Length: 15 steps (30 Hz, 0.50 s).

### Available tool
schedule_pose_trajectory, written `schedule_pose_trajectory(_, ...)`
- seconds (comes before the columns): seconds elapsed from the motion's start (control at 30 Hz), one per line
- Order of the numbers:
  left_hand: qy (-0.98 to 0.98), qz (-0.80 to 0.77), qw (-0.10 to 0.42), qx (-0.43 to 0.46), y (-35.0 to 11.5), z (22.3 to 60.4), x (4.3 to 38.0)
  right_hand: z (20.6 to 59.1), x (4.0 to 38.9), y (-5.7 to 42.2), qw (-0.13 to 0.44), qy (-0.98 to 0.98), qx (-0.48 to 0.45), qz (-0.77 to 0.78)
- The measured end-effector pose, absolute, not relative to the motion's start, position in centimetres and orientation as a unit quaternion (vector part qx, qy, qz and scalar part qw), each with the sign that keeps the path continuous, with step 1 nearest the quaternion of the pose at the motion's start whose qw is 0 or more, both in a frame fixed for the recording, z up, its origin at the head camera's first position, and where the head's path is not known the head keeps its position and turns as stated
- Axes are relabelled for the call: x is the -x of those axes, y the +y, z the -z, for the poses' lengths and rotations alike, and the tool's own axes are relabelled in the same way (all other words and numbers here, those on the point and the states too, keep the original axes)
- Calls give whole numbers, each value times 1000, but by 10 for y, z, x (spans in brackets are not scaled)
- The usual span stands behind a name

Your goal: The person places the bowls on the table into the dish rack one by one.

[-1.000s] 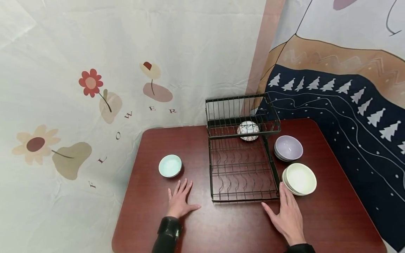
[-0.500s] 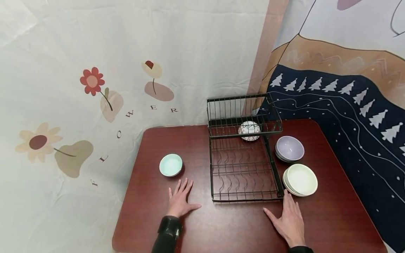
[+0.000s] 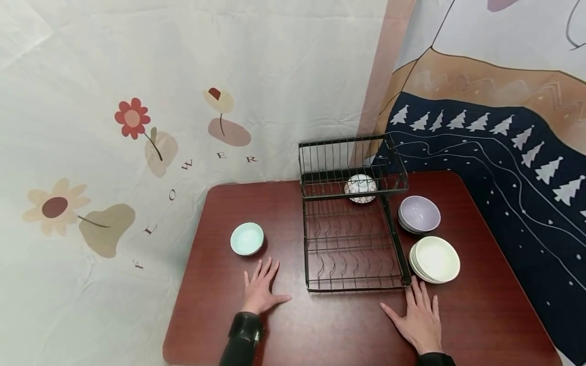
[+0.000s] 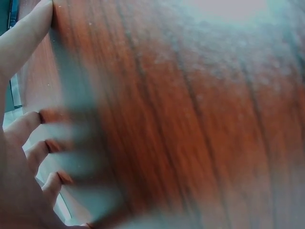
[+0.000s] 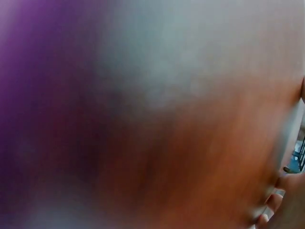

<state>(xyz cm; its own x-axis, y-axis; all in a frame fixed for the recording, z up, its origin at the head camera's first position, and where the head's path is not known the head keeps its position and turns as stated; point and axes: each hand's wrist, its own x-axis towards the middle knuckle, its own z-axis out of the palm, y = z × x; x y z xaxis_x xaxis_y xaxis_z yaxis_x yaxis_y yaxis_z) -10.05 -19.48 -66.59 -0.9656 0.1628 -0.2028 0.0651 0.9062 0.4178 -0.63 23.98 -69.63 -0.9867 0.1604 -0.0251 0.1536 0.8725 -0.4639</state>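
Observation:
My left hand (image 3: 262,294) rests on the brown table with fingers spread, just below a mint green bowl (image 3: 247,239). In the left wrist view its fingertips (image 4: 33,119) meet the wood grain. My right hand (image 3: 418,317) lies on the table too, fingers spread, its fingertips at the front right corner of a black two-tier dish rack (image 3: 352,291) and just below a stack of cream bowls (image 3: 437,259). Neither hand holds anything. Behind the cream stack sit lilac bowls (image 3: 419,214), one in another. The right wrist view is mostly blurred tabletop.
A white patterned bowl (image 3: 360,188) shows through the wires beneath the rack's upper tier. The rack's lower tier has rows of wavy wire dividers. A pale curtain (image 3: 274,61) with flower prints hangs behind the table (image 3: 329,330); a navy one with tree prints (image 3: 503,178) hangs at right.
My right hand has drawn back slightly from beside the cream bowls and rack corner onto the table, its fingers spreading apart. The left hand has stayed put.

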Motion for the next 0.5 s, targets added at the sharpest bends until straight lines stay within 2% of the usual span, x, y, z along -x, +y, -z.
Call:
schedule_pose_trajectory(0.1, 970, -212, 108, -58, -196, 664, 100, 695, 8, 240, -2, -967, 81, -243)
schedule_pose_trajectory(0.17, 973, -213, 72, -59, -197, 663, 100, 695, 8, 239, -4, -967, 81, -242)
schedule_pose_trajectory(0.23, 973, -223, 3, -53, -198, 661, 101, 695, 8, 239, -6, -967, 80, -241)
schedule_pose_trajectory(0.37, 954, -233, -188, -18, -206, 654, 110, 694, 9, 238, -12, -969, 81, -235)
schedule_pose_trajectory(0.43, 936, -254, -241, 23, -214, 650, 119, 693, 9, 238, -16, -969, 83, -233)
schedule_pose_trajectory(0.5, 920, -289, -257, 69, -227, 649, 131, 692, 10, 238, -18, -969, 84, -231)
